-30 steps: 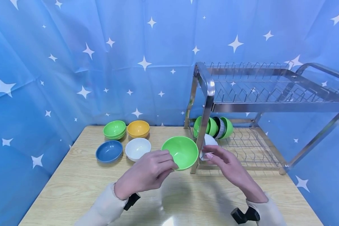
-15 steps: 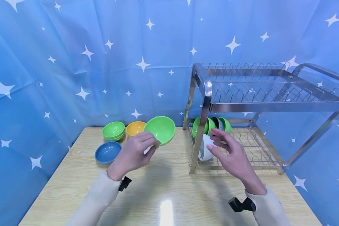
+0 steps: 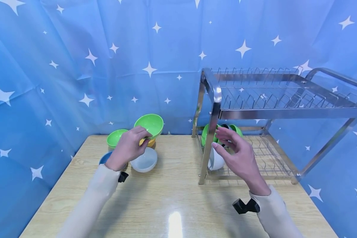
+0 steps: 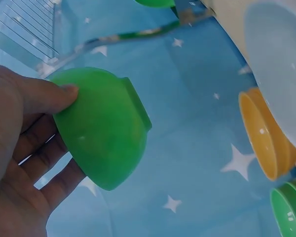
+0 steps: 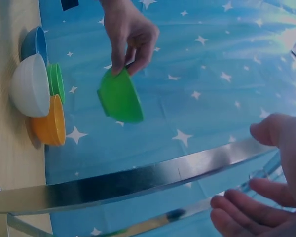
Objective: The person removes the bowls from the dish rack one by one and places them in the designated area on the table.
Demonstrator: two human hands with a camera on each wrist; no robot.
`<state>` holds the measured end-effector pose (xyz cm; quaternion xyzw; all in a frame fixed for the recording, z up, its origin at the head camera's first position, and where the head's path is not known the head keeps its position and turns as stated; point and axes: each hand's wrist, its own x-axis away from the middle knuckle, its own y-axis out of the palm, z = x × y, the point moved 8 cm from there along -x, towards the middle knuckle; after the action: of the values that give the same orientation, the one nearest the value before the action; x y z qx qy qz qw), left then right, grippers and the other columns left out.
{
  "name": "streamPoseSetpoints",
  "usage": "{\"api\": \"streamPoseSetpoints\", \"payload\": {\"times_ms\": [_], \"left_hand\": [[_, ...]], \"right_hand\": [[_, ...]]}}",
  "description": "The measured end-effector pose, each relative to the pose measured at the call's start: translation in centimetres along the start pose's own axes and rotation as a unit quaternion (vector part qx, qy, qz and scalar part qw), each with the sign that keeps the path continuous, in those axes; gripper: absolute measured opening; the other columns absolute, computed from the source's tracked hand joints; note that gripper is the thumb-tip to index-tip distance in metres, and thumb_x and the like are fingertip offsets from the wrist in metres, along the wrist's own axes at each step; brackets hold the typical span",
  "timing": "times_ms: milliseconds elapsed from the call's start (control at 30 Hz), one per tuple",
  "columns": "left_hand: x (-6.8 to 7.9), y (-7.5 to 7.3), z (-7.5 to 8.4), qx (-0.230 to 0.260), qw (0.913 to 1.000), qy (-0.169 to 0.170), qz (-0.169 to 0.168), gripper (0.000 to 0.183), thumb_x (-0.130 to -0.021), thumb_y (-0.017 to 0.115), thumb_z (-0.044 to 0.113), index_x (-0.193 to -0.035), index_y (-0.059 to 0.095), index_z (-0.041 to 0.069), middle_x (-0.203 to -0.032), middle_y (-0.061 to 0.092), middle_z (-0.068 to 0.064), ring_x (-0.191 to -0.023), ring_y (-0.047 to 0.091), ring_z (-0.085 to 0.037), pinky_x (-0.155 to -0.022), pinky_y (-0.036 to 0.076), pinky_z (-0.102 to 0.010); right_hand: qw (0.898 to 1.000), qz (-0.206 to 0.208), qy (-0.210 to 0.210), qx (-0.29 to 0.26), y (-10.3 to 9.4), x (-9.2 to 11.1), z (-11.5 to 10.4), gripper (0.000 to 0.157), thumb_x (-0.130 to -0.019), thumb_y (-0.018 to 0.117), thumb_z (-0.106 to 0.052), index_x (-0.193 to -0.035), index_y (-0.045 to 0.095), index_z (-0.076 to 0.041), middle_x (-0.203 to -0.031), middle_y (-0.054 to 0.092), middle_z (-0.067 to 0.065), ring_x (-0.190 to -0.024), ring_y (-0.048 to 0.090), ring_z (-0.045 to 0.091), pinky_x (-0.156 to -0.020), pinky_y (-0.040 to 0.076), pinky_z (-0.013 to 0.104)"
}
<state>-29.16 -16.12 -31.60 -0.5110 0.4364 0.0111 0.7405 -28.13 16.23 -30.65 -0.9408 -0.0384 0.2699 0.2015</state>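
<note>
My left hand pinches the rim of a green bowl between thumb and fingers. The bowl hangs in the air, tilted, above an orange bowl that it partly hides. In the left wrist view the thumb lies on the outside of the green bowl. Beside that hand stand a white bowl, a green bowl and a blue bowl, the blue one mostly covered by the hand. My right hand holds nothing; its fingers are spread loosely in front of the dish rack's left post.
The two-tier metal dish rack stands on the right of the wooden table. On its lower tier several green bowls, a dark bowl and a white bowl lean on edge. A blue star-patterned curtain hangs behind.
My left hand has carried the green bowl leftward and away from me, from beside the rack to above the orange bowl. My right hand has stayed by the rack, shifting only slightly.
</note>
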Motion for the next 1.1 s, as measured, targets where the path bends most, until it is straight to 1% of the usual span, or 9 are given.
{"api": "streamPoseSetpoints", "payload": {"times_ms": [67,133,267,400,567,667,800,967,1100], "left_hand": [[0.1,0.2,-1.0,-0.004,0.9998,-0.017,-0.01,0.011,-0.087,0.077,0.001,-0.096,0.076,0.007,-0.093,0.073,-0.006,-0.084,0.069,-0.021,-0.066,0.058,-0.036],[0.2,0.4,-2.0,-0.007,0.9992,-0.034,-0.021,0.01,-0.088,0.075,0.001,-0.096,0.076,0.007,-0.094,0.074,-0.006,-0.085,0.07,-0.022,-0.068,0.059,-0.037],[0.5,0.7,-3.8,-0.005,0.9969,-0.068,-0.039,0.009,-0.088,0.074,0.002,-0.097,0.075,0.005,-0.097,0.074,-0.009,-0.087,0.07,-0.024,-0.07,0.06,-0.039],[0.8,1.0,-5.5,-0.005,0.9935,-0.101,-0.051,0.01,-0.089,0.072,0.003,-0.099,0.075,0.003,-0.101,0.075,-0.011,-0.089,0.07,-0.026,-0.073,0.06,-0.041],[1.5,1.2,-7.8,-0.015,0.9884,-0.137,-0.063,0.011,-0.09,0.072,0.004,-0.1,0.075,0.002,-0.103,0.075,-0.014,-0.091,0.07,-0.029,-0.076,0.06,-0.046],[2.0,1.2,-9.1,-0.02,0.9851,-0.157,-0.066,0.011,-0.09,0.072,0.004,-0.1,0.076,0.002,-0.103,0.075,-0.015,-0.091,0.071,-0.03,-0.077,0.059,-0.048],[2.7,1.2,-11.0,-0.019,0.9796,-0.185,-0.076,0.01,-0.09,0.071,0.006,-0.099,0.076,0.004,-0.1,0.076,-0.013,-0.088,0.071,-0.03,-0.076,0.058,-0.049],[3.5,1.4,-13.0,-0.017,0.9725,-0.21,-0.099,0.01,-0.09,0.069,0.007,-0.095,0.078,0.005,-0.092,0.076,-0.011,-0.079,0.067,-0.027,-0.072,0.056,-0.046],[4.3,1.7,-14.4,-0.013,0.9658,-0.23,-0.12,0.01,-0.089,0.069,0.006,-0.093,0.078,0.005,-0.086,0.074,-0.009,-0.073,0.061,-0.024,-0.067,0.05,-0.039]], "right_hand": [[1.0,0.004,-0.004,-0.01,0.1,-0.2,-0.2,0.047,-0.096,0.074,-0.015,-0.141,0.06,-0.014,-0.131,0.069,0.007,-0.118,0.065,0.008,-0.104,0.052,0.018],[1.0,0.006,-0.007,-0.013,0.2,-0.3,-0.3,0.046,-0.095,0.074,-0.014,-0.14,0.061,-0.014,-0.131,0.069,0.008,-0.118,0.066,0.01,-0.103,0.053,0.019],[1.0,0.011,-0.012,-0.024,0.5,-0.6,-0.4,0.042,-0.096,0.073,-0.012,-0.137,0.063,-0.01,-0.129,0.069,0.012,-0.113,0.067,0.002,-0.099,0.054,0.019],[0.999,0.019,-0.021,-0.031,0.6,-0.9,-0.5,0.033,-0.096,0.072,-0.009,-0.129,0.067,-0.006,-0.12,0.072,0.015,-0.107,0.067,-0.003,-0.094,0.056,0.016],[0.999,0.025,-0.023,-0.022,0.7,-1.2,-0.3,0.026,-0.097,0.07,-0.011,-0.123,0.07,-0.009,-0.11,0.074,0.013,-0.102,0.068,-0.003,-0.089,0.056,0.013],[0.999,0.032,-0.019,-0.015,0.8,-1.4,-0.1,0.023,-0.098,0.07,-0.013,-0.121,0.071,-0.009,-0.109,0.074,0.012,-0.1,0.069,-0.004,-0.086,0.057,0.012],[0.999,0.037,-0.018,0.0,0.7,-1.6,0.1,0.021,-0.098,0.071,-0.015,-0.118,0.072,-0.009,-0.107,0.075,0.011,-0.097,0.068,-0.006,-0.08,0.057,0.011],[0.999,0.032,-0.025,0.005,0.7,-1.8,0.2,0.019,-0.098,0.071,-0.014,-0.115,0.071,-0.008,-0.104,0.075,0.01,-0.093,0.068,-0.006,-0.077,0.058,0.012],[0.999,0.026,-0.027,0.002,0.8,-1.8,0.3,0.018,-0.098,0.07,-0.014,-0.115,0.071,-0.008,-0.103,0.074,0.01,-0.092,0.069,-0.004,-0.077,0.058,0.013]]}}
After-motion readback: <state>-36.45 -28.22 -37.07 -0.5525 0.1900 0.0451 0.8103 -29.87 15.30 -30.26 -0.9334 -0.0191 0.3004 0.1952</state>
